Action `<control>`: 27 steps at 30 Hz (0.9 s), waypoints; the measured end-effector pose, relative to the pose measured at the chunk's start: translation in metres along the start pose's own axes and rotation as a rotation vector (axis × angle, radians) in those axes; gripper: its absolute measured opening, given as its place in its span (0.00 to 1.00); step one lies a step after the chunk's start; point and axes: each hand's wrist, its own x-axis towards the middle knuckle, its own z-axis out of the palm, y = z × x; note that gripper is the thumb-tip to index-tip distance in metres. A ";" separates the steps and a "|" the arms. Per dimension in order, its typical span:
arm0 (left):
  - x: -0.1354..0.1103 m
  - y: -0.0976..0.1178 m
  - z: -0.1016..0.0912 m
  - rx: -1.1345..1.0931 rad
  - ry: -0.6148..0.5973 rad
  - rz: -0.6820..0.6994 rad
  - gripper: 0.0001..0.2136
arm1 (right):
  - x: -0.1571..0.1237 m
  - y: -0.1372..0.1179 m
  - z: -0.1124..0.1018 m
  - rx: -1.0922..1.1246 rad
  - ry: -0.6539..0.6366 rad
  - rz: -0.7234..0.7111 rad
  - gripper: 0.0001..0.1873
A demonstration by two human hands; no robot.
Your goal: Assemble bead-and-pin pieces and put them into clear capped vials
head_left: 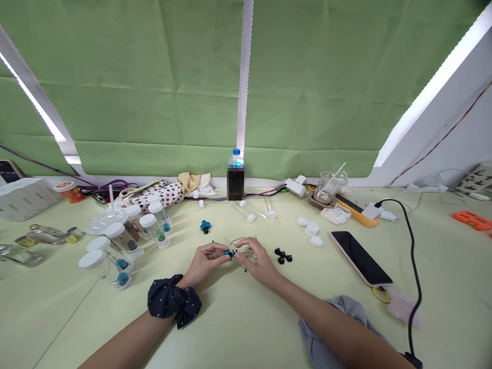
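My left hand [207, 259], with a navy polka-dot scrunchie [173, 300] at the wrist, and my right hand [258, 260] meet at the middle of the pale green table [246, 328]. Between my fingertips, both hands pinch a small piece of blue and black beads [230, 253] on thin wire [240, 245]. Loops of the wire stand up behind my fingers. A cluster of blue and black beads [205, 226] lies just beyond my left hand. Loose black beads [282, 255] lie to the right of my right hand.
Several white-capped plastic jars [121, 238] stand or lie at the left. White caps [311, 230] and a black phone [361, 258] lie at the right, beside a black cable [414, 266]. A water bottle [236, 160] stands on a black box [235, 183] at the back.
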 end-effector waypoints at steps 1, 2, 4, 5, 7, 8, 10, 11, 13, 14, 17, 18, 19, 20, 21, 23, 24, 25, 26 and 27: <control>0.000 0.000 0.000 -0.003 0.012 -0.001 0.10 | 0.000 -0.001 0.000 0.001 0.000 -0.004 0.09; 0.000 0.000 0.000 -0.007 0.022 -0.002 0.11 | -0.001 -0.001 0.000 0.001 -0.003 -0.007 0.10; 0.000 0.000 0.000 -0.011 0.032 -0.004 0.11 | -0.001 -0.001 0.000 0.000 -0.007 -0.015 0.11; 0.000 0.001 0.000 -0.011 0.033 -0.006 0.11 | -0.001 -0.001 0.000 0.000 -0.008 -0.017 0.10; 0.000 0.002 0.001 -0.007 0.035 -0.009 0.11 | -0.001 0.001 0.000 -0.003 -0.007 -0.020 0.09; 0.000 0.002 0.001 -0.004 0.037 -0.009 0.11 | -0.001 0.001 0.001 -0.004 -0.006 -0.022 0.09; 0.000 0.003 0.001 0.001 0.038 -0.006 0.11 | 0.000 0.002 0.001 -0.005 -0.001 -0.027 0.08; 0.000 0.003 0.001 0.001 0.036 -0.003 0.11 | 0.000 0.003 0.001 -0.003 0.000 -0.030 0.07; 0.000 0.004 0.001 -0.002 0.026 0.001 0.11 | 0.000 0.004 0.002 0.003 0.000 -0.033 0.06; -0.001 0.003 0.001 -0.003 0.021 0.001 0.11 | 0.000 0.004 0.002 0.005 -0.002 -0.033 0.05; -0.001 0.002 0.001 -0.004 0.015 -0.001 0.11 | 0.000 0.005 0.002 0.003 -0.009 -0.029 0.05; 0.000 0.002 0.001 -0.004 0.017 -0.001 0.11 | 0.000 0.006 0.002 0.001 -0.012 -0.027 0.05; 0.000 0.001 0.001 -0.005 0.021 0.001 0.11 | 0.000 0.006 0.002 0.000 -0.013 -0.025 0.05; 0.000 0.001 0.001 -0.006 0.023 0.002 0.11 | 0.000 0.006 0.002 -0.001 -0.014 -0.024 0.05; 0.000 0.001 0.001 -0.006 0.025 0.002 0.11 | 0.000 0.007 0.002 -0.004 -0.016 -0.024 0.04; 0.000 0.001 0.001 -0.005 0.030 0.000 0.11 | 0.000 0.007 0.003 -0.010 -0.020 -0.028 0.04; 0.000 0.002 0.001 -0.004 0.031 -0.002 0.11 | -0.001 0.007 0.003 -0.012 -0.021 -0.030 0.04; 0.000 0.002 0.001 -0.002 0.032 -0.005 0.11 | -0.001 0.007 0.003 -0.014 -0.020 -0.032 0.03; 0.000 0.003 0.001 -0.001 0.032 -0.007 0.12 | -0.001 0.008 0.003 -0.014 -0.019 -0.034 0.03; -0.001 0.003 0.002 0.000 0.031 -0.008 0.12 | -0.001 0.008 0.004 -0.013 -0.018 -0.034 0.03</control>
